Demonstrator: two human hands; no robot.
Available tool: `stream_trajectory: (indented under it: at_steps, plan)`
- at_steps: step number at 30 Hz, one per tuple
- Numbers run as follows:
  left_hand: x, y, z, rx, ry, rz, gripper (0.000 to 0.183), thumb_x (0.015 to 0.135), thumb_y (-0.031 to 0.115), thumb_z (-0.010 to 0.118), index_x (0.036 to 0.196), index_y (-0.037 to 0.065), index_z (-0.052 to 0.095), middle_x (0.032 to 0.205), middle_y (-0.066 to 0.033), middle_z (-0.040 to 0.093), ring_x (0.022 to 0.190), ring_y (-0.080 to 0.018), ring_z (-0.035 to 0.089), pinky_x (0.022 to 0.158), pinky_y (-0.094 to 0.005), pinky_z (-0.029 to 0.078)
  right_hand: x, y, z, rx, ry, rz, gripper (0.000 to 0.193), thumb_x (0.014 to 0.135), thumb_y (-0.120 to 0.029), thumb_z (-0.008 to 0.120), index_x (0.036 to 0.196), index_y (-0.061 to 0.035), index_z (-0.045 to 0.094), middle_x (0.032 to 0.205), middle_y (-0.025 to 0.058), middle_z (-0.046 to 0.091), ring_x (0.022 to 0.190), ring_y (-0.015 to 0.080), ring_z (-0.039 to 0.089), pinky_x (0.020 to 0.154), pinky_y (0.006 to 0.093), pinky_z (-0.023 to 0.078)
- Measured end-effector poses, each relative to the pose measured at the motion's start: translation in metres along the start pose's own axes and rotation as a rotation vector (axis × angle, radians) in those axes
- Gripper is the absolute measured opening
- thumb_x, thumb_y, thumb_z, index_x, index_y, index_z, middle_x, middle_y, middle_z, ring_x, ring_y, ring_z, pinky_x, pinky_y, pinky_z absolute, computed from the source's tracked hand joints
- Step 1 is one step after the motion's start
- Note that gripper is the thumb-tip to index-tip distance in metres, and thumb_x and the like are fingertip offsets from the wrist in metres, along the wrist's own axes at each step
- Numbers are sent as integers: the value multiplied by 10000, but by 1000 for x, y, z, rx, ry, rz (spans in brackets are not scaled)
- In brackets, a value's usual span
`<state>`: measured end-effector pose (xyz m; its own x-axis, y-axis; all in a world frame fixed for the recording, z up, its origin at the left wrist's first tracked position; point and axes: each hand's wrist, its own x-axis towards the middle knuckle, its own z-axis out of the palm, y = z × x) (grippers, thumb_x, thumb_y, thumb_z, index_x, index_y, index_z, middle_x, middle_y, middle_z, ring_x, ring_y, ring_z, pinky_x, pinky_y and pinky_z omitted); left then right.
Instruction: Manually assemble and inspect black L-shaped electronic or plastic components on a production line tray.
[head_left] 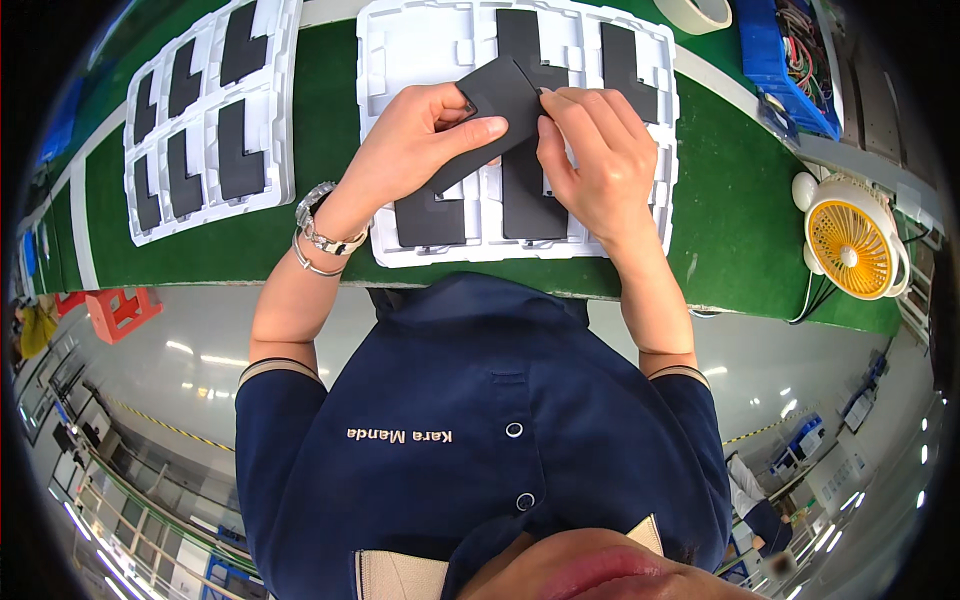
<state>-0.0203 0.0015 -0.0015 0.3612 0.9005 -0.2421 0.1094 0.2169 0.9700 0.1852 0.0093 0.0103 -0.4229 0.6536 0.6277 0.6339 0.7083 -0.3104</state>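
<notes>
One flat black panel point(512, 98), probably light, stiff, scuffable; best held by edges. Left hand point(428, 138) pinches it; right hand point(603, 155) meets its edge, grip unclear from here.

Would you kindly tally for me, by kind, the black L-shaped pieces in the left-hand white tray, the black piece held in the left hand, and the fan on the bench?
Black L-shaped pieces in the left-hand white tray: 6
Black piece held in the left hand: 1
Yellow-and-white fan: 1
Total: 8
</notes>
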Motion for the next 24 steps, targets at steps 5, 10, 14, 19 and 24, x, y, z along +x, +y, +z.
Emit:
stream_trajectory:
  at_steps: [5,10,14,19,24]
  plan:
    - [1,5,0,-86,-17,-5,324,894,257,690,1006,-45,652,839,-51,688,746,-60,617,653,-218,485,-2,9,-5,334,-24,230,112,818,-52,659,921,-7,665,825,79,668,730,201,633,658,297,506]
    - [-2,1,4,-16,-45,-24,338,890,265,696,993,-53,648,816,-38,669,723,-47,572,634,-212,467,-4,8,-10,888,-126,773,201,964,-158,578,948,30,645,820,29,659,767,84,608,709,239,490]
    - [-2,-2,5,6,-62,-59,339,889,266,697,975,-58,645,805,-38,664,721,-52,574,638,-215,465,-3,8,-12,963,-173,810,189,955,-147,590,914,33,628,777,10,623,740,66,574,701,214,469]
    - [-2,2,7,-99,-118,-21,287,905,228,673,962,-52,645,800,-42,668,725,-64,593,659,-232,473,-1,7,-13,1011,-214,857,171,940,-133,604,873,24,610,747,-16,585,707,43,526,650,202,433]
    - [-5,12,2,36,-164,-4,246,914,197,659,960,-44,640,825,-36,671,752,-82,630,661,-253,497,1,5,-18,909,-231,800,144,933,-121,602,865,5,618,776,-9,582,724,66,519,662,217,425]
